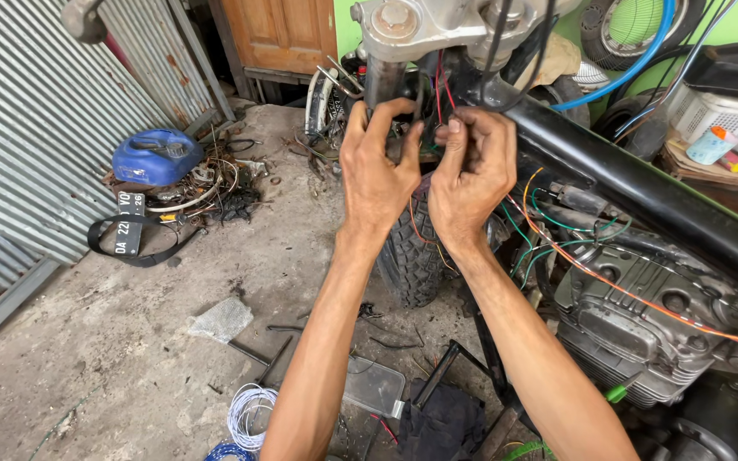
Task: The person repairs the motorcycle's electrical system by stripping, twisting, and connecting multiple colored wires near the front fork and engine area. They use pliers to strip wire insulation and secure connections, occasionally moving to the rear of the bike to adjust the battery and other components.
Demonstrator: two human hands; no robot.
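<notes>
Below your forearms, nearest to you, a white coil of thin wire [248, 414], a dark crumpled rag [444, 424] and a flat grey plastic sheet [375, 386] lie on the bare concrete floor [130, 341], so the ground near your feet is cluttered.

Up at your hands, both are raised close together, nearly touching, at the thin red and dark wires [442, 85] hanging from the silver metal steering head of the motorcycle [412, 26]. Your left hand [376, 166] has its fingers curled in a pinch, and your right hand [473, 175] is closed on the strands; exactly what each fingertip holds is hidden. These wires look light, limp and easily kinked or pulled from their joints, so hold the insulation close to the ends rather than tugging along the run.

Just under your hands stands the knobbly black front tyre [410, 256]. Right of them, the black painted frame tube [642, 196] and a grey finned engine [642, 324] draped with orange and green wires [574, 256] crowd that side. Left of your hands there is open room. Farther left lie a blue plastic cover on a heap of tangled cables [157, 155] and a corrugated metal wall [36, 128].
</notes>
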